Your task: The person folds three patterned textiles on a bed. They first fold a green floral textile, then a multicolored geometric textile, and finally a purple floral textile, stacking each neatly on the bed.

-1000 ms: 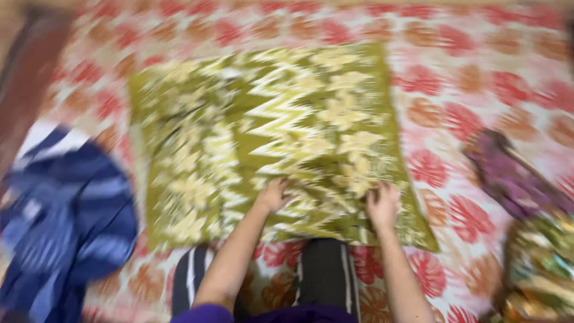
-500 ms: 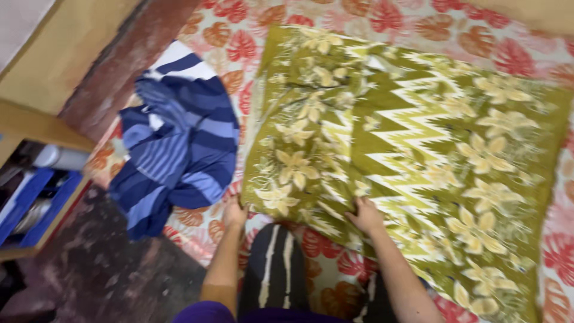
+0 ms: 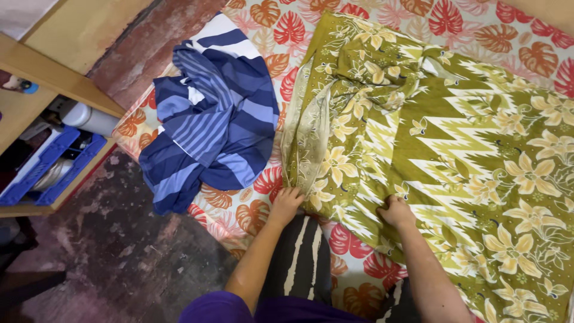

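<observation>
Left hand (image 3: 287, 200) pinches the near corner of the olive floral cloth (image 3: 442, 137), right hand (image 3: 394, 210) grips its near edge further along. The cloth lies spread across the leaf-print sheet (image 3: 239, 212). Just beside it, a crumpled blue striped garment (image 3: 209, 125); a wooden shelf (image 3: 54, 78) far left.

Floor (image 3: 101, 257): dark, mottled, worn surface, lower left. Mattress sheet (image 3: 239, 212): pale, red and orange leaf print, spread on floor. Wooden shelf unit (image 3: 57, 78) at left edge, tan boards. Blue plastic crate (image 3: 45, 170) and white cylinder (image 3: 89, 119) inside shelf. Reddish-brown strip (image 3: 152, 45) beside sheet, upper left.
</observation>
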